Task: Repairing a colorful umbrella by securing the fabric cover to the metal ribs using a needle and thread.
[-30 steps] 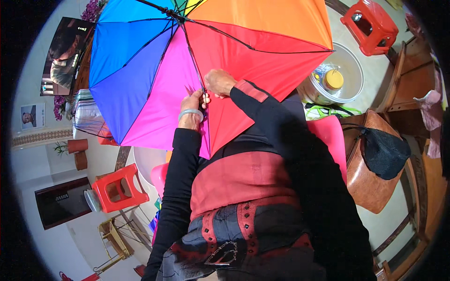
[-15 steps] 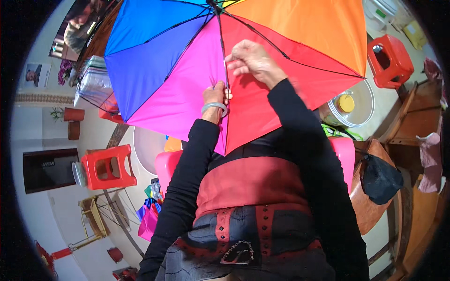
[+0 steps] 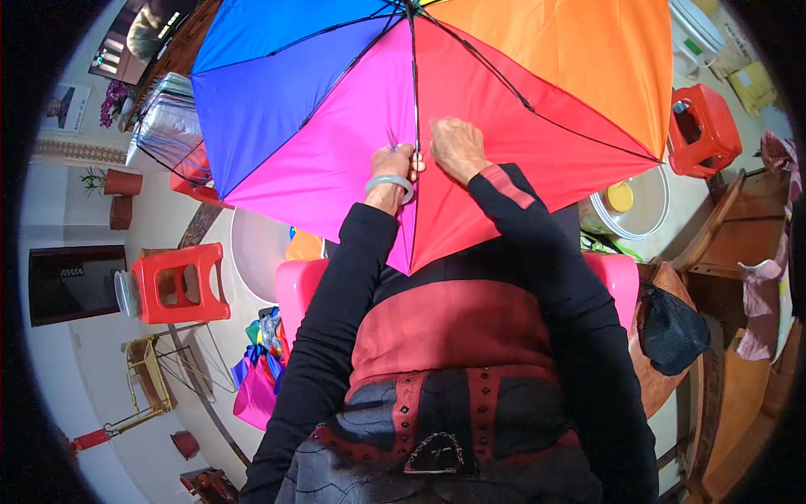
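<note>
A rainbow-coloured umbrella (image 3: 520, 92) lies spread in front of me, its dark ribs facing up. At the seam between its pink and red panels, my left hand (image 3: 393, 165) pinches a metal umbrella rib (image 3: 415, 92) and the cloth around it. A pale bangle (image 3: 389, 181) circles that wrist. Something thin stands up beside the left fingers, too small to make out. Just right of the rib, my right hand (image 3: 457, 149) is curled over the red panel with its fingertips drawn together. Whatever those fingertips may hold is hidden.
Red plastic stools stand at left (image 3: 183, 284) and right (image 3: 705, 130). A clear tub (image 3: 651, 202) with a yellow-lidded jar (image 3: 619, 196) is at the right, near a black mesh bag (image 3: 674, 329). Colourful folded cloth (image 3: 259, 391) lies at lower left, below a pale basin (image 3: 252, 252).
My right hand has come down along the rib, and its fingers have gone from loosely spread to curled. The left hand keeps its hold. The umbrella sits slightly further right in view.
</note>
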